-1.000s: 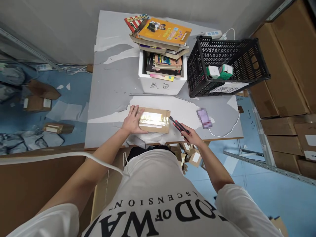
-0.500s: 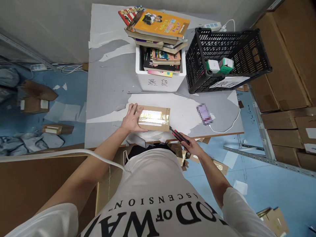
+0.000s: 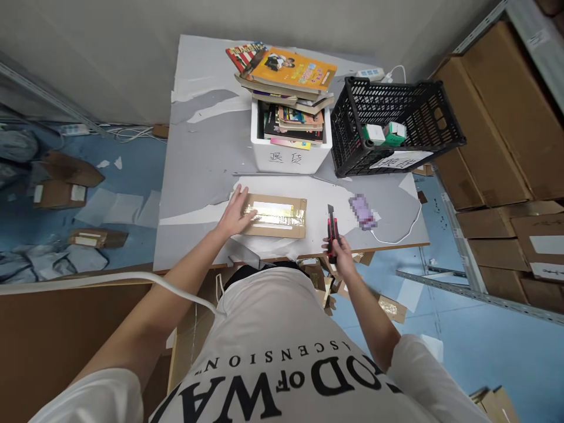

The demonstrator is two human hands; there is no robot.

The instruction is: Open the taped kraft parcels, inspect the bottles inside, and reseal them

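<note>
Left hand [image 3: 235,214] flat on left end of taped cardboard parcel [image 3: 274,215], near edge of surface [image 3: 198,170]. Right hand [image 3: 338,252], grip closed around red utility knife [image 3: 331,229], just right of parcel.

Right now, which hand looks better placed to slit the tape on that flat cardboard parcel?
The right hand, probably: it already grips the red box cutter, just right of the cardboard parcel. The left hand lies flat on the parcel's left end, steadying it.

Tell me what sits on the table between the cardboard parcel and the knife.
Nothing: the head view shows only bare white tabletop between the cardboard parcel and the knife in the right hand.
</note>
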